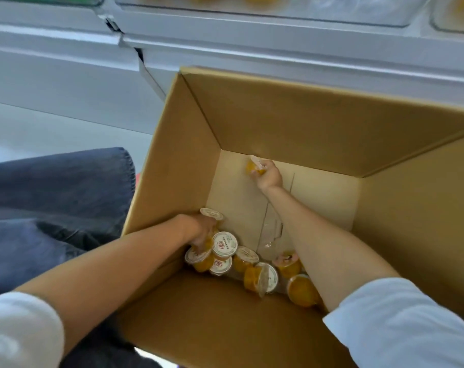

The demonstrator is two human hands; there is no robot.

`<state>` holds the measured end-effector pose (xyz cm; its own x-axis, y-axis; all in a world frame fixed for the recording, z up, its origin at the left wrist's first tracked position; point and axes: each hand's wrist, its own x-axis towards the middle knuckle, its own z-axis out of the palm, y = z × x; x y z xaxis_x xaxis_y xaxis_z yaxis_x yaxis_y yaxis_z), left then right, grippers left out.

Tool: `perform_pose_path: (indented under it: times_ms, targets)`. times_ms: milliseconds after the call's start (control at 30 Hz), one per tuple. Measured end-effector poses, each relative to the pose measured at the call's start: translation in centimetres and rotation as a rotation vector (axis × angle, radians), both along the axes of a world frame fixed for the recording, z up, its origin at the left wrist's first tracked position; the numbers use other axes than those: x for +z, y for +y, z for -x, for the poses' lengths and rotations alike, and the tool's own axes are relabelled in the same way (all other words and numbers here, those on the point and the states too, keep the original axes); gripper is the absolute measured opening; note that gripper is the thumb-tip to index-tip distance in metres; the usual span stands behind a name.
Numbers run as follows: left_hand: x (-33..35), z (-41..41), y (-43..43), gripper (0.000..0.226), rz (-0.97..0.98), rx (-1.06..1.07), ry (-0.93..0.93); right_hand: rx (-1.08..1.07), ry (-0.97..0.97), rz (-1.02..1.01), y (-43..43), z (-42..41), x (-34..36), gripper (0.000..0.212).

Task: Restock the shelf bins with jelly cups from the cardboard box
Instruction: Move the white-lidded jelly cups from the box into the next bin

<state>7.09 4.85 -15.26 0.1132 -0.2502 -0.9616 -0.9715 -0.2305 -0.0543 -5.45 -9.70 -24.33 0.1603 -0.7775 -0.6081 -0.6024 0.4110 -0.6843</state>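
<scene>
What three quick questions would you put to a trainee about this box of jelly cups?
1. True or false: the cardboard box is packed full to its rim.
2. What does the right hand hold at the far end of the box?
A) one jelly cup
B) a roll of tape
C) nothing
3. Fill in: the left hand grips cups in the pile of jelly cups, which lies at the box's ____ end (near or far from the person).

Key: 1 false; 2 A; 3 near.
</scene>
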Motion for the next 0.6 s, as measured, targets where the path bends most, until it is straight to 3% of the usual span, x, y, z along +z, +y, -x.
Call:
perform_pose_path:
  times_ms: [67,167,267,467,600]
  targets:
    - [0.3,0.2,-0.1,0.077,0.002,0.005,0.005,0.014,0.011,0.061,0.3,-0.2,0.7,0.019]
    - [1.0,0.4,-0.3,0.071,0.061,0.035,-0.007,0.114,0.035,0.131,1.6,0.3,1.7,0.016]
    - [1.6,0.3,-1.2,0.033,0.205,0.145,0.008,0.210,0.049,0.182,3.0,1.5,2.7,0.023]
    - [6.3,0.8,-4.9,0.035,0.595,0.395,0.065,0.289,0.024,0.388,3.9,5.3,8.4,0.031]
    - [11.1,1.2,-6.9,0.069,0.839,0.447,0.142,0.233,-0.035,0.541,3.7,7.0,14.1,0.027]
